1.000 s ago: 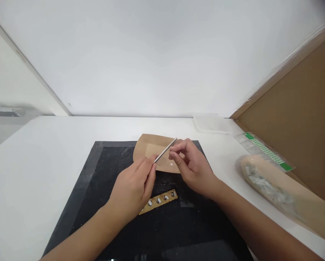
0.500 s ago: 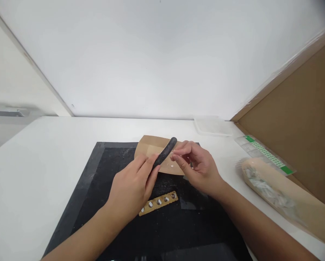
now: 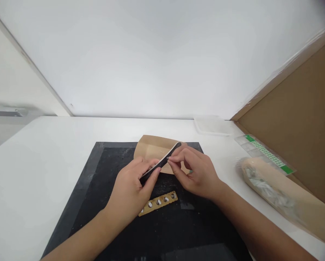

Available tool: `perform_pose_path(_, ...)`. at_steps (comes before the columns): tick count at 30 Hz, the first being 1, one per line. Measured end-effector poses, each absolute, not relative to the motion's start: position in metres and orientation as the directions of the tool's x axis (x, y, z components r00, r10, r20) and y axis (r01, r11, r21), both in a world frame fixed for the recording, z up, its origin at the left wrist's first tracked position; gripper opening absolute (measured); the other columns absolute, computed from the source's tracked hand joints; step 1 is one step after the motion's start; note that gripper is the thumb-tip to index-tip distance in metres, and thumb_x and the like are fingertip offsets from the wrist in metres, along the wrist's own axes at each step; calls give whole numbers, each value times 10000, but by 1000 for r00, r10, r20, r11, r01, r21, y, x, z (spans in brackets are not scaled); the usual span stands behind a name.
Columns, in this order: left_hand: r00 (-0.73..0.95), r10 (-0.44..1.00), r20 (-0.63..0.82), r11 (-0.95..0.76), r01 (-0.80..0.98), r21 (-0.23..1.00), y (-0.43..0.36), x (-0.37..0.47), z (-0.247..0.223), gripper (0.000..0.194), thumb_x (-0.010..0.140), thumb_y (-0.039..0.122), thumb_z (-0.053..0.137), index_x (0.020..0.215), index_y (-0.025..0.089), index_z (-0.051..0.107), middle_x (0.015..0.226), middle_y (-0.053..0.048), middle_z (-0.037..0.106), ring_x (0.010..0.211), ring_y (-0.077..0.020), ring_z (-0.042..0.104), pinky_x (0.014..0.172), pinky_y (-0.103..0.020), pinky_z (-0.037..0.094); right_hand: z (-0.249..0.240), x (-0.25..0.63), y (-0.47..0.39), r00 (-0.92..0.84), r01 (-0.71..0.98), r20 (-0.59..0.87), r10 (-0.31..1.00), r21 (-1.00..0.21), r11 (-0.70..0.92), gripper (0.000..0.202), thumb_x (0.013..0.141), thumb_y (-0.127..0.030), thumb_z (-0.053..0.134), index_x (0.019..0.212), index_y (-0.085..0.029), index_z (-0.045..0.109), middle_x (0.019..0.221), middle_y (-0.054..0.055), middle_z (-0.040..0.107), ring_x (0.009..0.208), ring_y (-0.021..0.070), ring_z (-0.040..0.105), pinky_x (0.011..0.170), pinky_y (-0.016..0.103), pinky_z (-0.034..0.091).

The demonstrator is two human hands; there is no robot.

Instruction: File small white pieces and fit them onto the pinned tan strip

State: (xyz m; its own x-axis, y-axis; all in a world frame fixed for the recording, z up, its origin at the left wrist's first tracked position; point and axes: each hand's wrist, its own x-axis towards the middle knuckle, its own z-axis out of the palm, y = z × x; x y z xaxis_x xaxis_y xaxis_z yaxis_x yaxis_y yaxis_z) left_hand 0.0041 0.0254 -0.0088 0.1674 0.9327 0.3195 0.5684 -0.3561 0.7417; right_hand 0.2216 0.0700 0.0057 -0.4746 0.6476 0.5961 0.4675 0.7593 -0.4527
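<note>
The left hand [image 3: 132, 183] is pinching a nail file [image 3: 164, 162] over brown paper [image 3: 151, 146], and the right hand [image 3: 200, 170] is pinching a tiny bit [image 3: 168, 158], too small to name, that could be slipping if fingers are squeezing too softly.

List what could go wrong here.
The tiny piece at the right hand's fingertips could slip and be hard to spot on the black mat.
The dark curved strip, pinched in the left hand, might twist if pressed.
The left hand partly hides the gold card and might nudge it.
</note>
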Motion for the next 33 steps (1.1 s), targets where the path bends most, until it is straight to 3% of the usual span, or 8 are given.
perform_pose_path(4, 159, 931, 327, -356, 585, 729, 25, 5, -10, 212, 1053, 300, 592, 1149, 248, 773, 866, -29, 701, 819, -193, 669, 727, -293, 518, 4, 223, 70, -490, 456, 577, 653, -469, 756, 56, 1015, -187, 640, 1018, -242, 632, 939, 38, 704, 748, 159, 623, 580, 283, 468)
perform_pose_path(11, 144, 921, 362, -379, 544, 748, 27, 5, -13, 234, 1050, 263, 597, 1197, 229, 775, 940, -49, 714, 894, -202, 689, 822, -323, 552, 2, 223, 73, -452, 434, 625, 637, -470, 769, 69, 962, -225, 763, 1005, -246, 714, 935, 29, 771, 739, 155, 675, 592, 282, 518)
perform_pose_path(15, 131, 922, 365, -380, 498, 779, 25, 6, -11, 234, 1043, 239, 605, 1199, 221, 779, 939, -44, 725, 782, -164, 703, 757, -282, 579, 2, 223, 73, -451, 414, 612, 650, -501, 760, 50, 999, -207, 721, 1030, -245, 731, 964, 37, 772, 755, 152, 678, 605, 277, 528)
perform_pose_path(19, 123, 938, 323, -344, 427, 836, 25, 7, -10, 239, 1045, 230, 614, 1210, 248, 786, 1098, -38, 765, 665, -105, 707, 713, -242, 600, 3, 220, 71, -407, 454, 570, 713, -551, 700, 68, 1016, -186, 684, 1023, -238, 726, 912, 16, 764, 715, 142, 637, 653, 288, 531)
perform_pose_path(26, 118, 919, 377, -387, 454, 803, 25, 6, -12, 232, 1033, 221, 642, 1190, 218, 813, 848, -5, 777, 645, -108, 721, 668, -212, 570, 7, 215, 66, -303, 510, 490, 817, -641, 573, 23, 984, -213, 731, 984, -235, 725, 847, -10, 750, 691, 139, 631, 638, 282, 507)
perform_pose_path(29, 104, 905, 411, -410, 469, 783, 24, 6, -14, 218, 1028, 213, 652, 1162, 201, 823, 854, -11, 776, 625, -98, 718, 643, -198, 565, 5, 215, 64, -340, 537, 523, 781, -574, 618, 97, 1000, -193, 702, 909, -222, 683, 850, 5, 736, 726, 147, 639, 665, 281, 513)
perform_pose_path(33, 99, 892, 441, -429, 492, 758, 23, 7, -16, 206, 1026, 205, 655, 1129, 196, 834, 833, -11, 765, 594, -93, 699, 630, -201, 561, -6, 213, 64, -429, 570, 622, 655, -376, 730, 117, 1038, -162, 622, 938, -211, 587, 902, 52, 715, 838, 185, 675, 743, 312, 527)
